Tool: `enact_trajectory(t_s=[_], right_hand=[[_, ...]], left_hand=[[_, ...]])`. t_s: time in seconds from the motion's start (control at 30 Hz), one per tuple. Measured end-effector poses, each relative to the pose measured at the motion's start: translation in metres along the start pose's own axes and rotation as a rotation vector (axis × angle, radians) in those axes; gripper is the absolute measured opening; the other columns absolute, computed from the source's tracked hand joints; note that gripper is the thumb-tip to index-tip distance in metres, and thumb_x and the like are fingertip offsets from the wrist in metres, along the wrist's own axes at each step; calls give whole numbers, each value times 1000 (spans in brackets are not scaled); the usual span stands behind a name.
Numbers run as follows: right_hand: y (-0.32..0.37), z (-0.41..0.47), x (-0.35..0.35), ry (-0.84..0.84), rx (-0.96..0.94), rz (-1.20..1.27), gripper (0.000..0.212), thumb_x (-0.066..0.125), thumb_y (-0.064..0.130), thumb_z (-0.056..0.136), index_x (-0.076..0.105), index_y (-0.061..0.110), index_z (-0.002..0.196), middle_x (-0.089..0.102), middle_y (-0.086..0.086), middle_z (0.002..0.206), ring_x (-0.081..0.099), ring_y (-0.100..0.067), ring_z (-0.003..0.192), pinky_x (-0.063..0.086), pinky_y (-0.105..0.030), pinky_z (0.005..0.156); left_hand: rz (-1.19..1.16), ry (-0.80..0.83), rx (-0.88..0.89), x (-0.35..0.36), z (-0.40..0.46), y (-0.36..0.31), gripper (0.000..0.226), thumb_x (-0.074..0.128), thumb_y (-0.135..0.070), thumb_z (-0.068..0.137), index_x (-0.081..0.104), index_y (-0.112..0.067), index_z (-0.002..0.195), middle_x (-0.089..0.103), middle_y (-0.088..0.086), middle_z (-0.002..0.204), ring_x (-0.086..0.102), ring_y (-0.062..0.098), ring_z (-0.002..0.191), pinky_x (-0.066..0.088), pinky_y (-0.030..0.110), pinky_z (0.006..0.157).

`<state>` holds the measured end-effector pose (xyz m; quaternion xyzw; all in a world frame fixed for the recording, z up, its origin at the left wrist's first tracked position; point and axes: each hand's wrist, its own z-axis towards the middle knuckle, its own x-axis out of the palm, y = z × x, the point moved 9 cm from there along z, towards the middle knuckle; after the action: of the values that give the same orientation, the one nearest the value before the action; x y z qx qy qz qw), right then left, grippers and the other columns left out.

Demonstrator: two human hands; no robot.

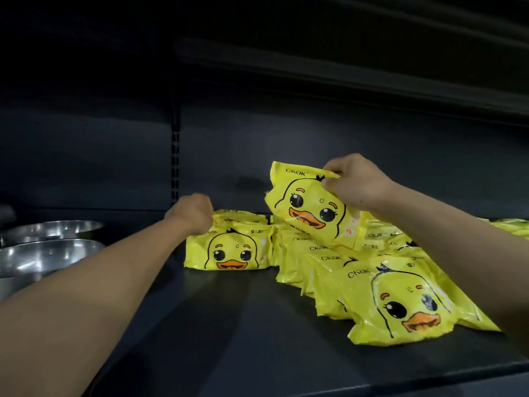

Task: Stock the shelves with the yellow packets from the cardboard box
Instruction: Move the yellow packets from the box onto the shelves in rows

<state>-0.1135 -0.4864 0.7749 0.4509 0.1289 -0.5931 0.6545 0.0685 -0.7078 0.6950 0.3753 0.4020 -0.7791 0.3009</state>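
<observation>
At the left edge steel bowls (48, 247) are sitting on the dark shelf (229, 325). Mid-frame, the left hand (190, 213) is gripping an upright packet's (229, 247) top corner. At centre right, the right hand (355, 181) is pinching a tilted yellow packet (309, 207) above the sprawled pile (386, 296). Arranging appears underway; next it likely needs standing beside the upright one. No cardboard box is showing.

Your right hand (355, 181) pinches a tilted yellow duck packet (309, 210) by its top edge above the fallen packets (380, 293) on the dark shelf (229, 325). Your left hand (191, 213), seemingly curled, touches the upright packet (229, 250) at far centre. Steel bowls (43, 253) sit left.
</observation>
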Motion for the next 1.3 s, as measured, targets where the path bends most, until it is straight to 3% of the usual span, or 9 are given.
enact_trajectory(t_s=[0.13, 0.33, 0.4, 0.53, 0.67, 0.77, 0.87, 1.17, 1.3], right_hand=[[29, 11, 24, 57, -29, 42, 17, 51, 12, 91, 68, 14, 95, 68, -7, 96, 64, -25, 91, 54, -37, 80], [68, 26, 91, 146, -120, -14, 26, 49, 6, 89, 67, 13, 107, 65, -7, 108, 58, -23, 100, 39, -24, 74], [75, 28, 119, 210, -141, -32, 29, 48, 3, 89, 66, 11, 111, 64, -7, 114, 57, -23, 107, 39, -23, 77], [73, 29, 158, 293, -159, -119, 29, 49, 6, 92, 63, 12, 117, 60, -6, 124, 55, -22, 109, 37, -21, 78], [66, 25, 172, 292, -162, -200, 35, 54, 14, 93, 55, 18, 128, 47, -6, 139, 45, -25, 126, 36, -31, 102], [62, 21, 168, 199, -171, -364, 44, 60, 18, 88, 45, 21, 129, 43, -11, 133, 42, -29, 123, 34, -41, 102], [57, 12, 157, 156, -162, -436, 56, 64, 18, 83, 36, 17, 132, 37, -14, 134, 33, -31, 127, 33, -42, 102], [35, -41, 80, 167, -119, -351, 52, 65, 22, 84, 40, 14, 129, 39, -13, 130, 35, -31, 125, 39, -40, 102], [21, -83, 33, 161, -108, -308, 55, 66, 27, 84, 40, 15, 131, 39, -12, 133, 38, -30, 126, 38, -37, 102]], left_hand=[[57, -25, 1, -34, 3, 6, 26, 56, -3, 83, 64, -8, 107, 62, 9, 111, 60, 23, 98, 53, 34, 88], [127, -59, 5, -70, 1, 12, 23, 60, -4, 82, 65, -7, 104, 62, 9, 109, 55, 21, 84, 50, 30, 77], [145, -71, 30, -75, 0, 12, 19, 59, -3, 80, 64, -8, 98, 62, 8, 104, 57, 22, 85, 51, 30, 80], [191, -42, 49, -71, -9, 13, 28, 60, -4, 78, 63, -10, 105, 62, 8, 108, 60, 25, 96, 54, 38, 89], [195, -9, 48, -60, -18, 16, 30, 59, -4, 81, 60, -13, 110, 59, 7, 111, 59, 26, 100, 52, 40, 91], [196, 7, 56, -57, -25, 17, 32, 59, -5, 81, 59, -13, 112, 58, 8, 114, 58, 28, 102, 52, 40, 92], [202, 8, 68, -59, -31, 14, 31, 60, -5, 80, 60, -15, 110, 60, 6, 111, 59, 26, 100, 52, 40, 91], [171, 12, 101, -66, -82, -28, 26, 58, -4, 83, 61, -13, 108, 60, 6, 109, 59, 26, 98, 53, 38, 88], [162, 18, 138, -66, -119, -59, 16, 60, -5, 81, 62, -14, 93, 63, 4, 105, 59, 23, 90, 54, 36, 85]])
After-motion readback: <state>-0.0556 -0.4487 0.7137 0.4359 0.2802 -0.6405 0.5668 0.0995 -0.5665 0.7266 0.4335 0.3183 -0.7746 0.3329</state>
